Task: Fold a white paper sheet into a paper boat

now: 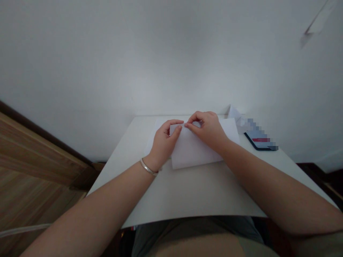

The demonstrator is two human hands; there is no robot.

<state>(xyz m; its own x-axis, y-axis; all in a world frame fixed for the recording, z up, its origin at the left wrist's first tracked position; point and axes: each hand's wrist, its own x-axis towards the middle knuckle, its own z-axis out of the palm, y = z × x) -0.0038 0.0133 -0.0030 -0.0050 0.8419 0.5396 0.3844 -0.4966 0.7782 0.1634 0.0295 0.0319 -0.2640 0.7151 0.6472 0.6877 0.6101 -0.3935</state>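
A white sheet of paper point(198, 151) lies at a slant on the white table point(184, 192), partly covered by both hands. My left hand point(165, 137), with a bracelet at the wrist, pinches the sheet's far edge between thumb and fingers. Close beside it, my right hand point(209, 128) holds the same edge in a pinch. The thumbs and fingertips of the two hands almost meet near the middle of that edge. More white paper shows faintly under and to the left of the sheet.
A folded piece of white paper point(235, 115) stands at the table's back right. Near it lies a phone point(259, 142), its screen partly blurred out. A white wall point(171, 57) rises directly behind the table. Wooden panelling point(40, 153) is on the left.
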